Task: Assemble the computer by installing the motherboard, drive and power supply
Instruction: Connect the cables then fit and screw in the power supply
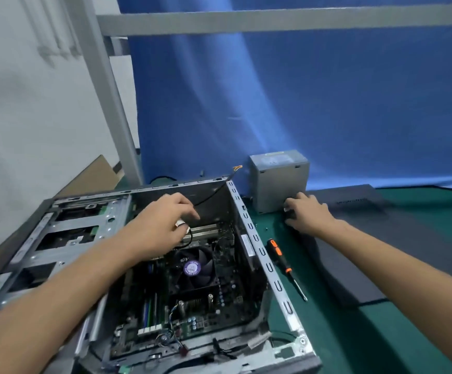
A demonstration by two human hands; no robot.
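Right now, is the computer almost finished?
Partly. The motherboard sits in the case. The left hand pinches a white connector over it; the right hand is at the power supply, which stands outside on the table, not yet installed.

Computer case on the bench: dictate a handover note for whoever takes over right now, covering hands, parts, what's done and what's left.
Left hand: inside the case, pinching a white-tipped cable above the motherboard.
Right hand: fingers curled at the foot of the power supply; what it grips is unclear.
Parts: power supply stands on the green mat, outside the case to its right. Screwdriver lies on the mat beside the case.
Done: motherboard sits in the case.
Left: power supply goes in; the drive cannot be judged from here.
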